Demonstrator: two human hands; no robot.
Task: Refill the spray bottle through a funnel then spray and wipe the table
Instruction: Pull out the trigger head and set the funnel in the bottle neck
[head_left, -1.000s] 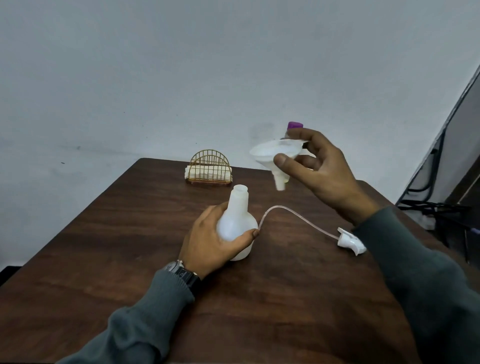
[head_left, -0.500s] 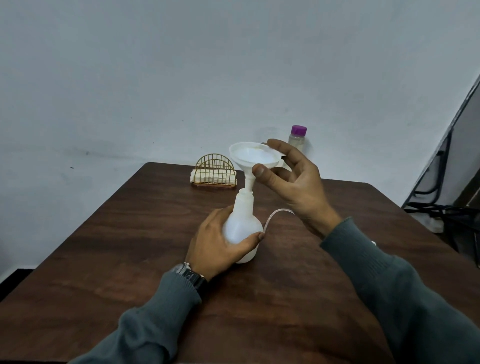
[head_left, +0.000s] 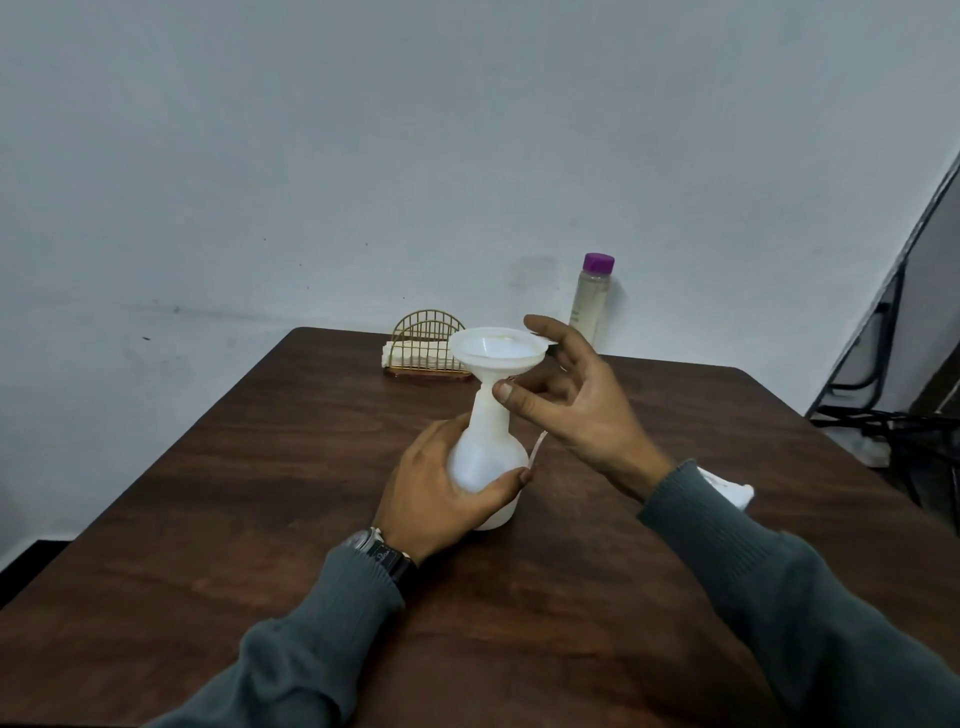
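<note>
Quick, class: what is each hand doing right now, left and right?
Left hand: grips the bottle.
Right hand: forefinger and thumb touch the funnel; gripping or loose cannot be told.

The funnel (head_left: 496, 353), airborne a second ago, now in the spray bottle (head_left: 485, 457) neck.

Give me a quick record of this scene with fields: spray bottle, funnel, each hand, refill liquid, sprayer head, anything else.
spray bottle: upright on the table, top off
funnel: seated in the bottle's neck
left hand: grips the bottle's round body
right hand: index finger on the funnel's rim, thumb by the neck; grip unclear
purple-capped bottle: upright at the far side, capped
spray head: lying on the table behind the right sleeve
napkin holder: wire, far side, behind the funnel
</note>
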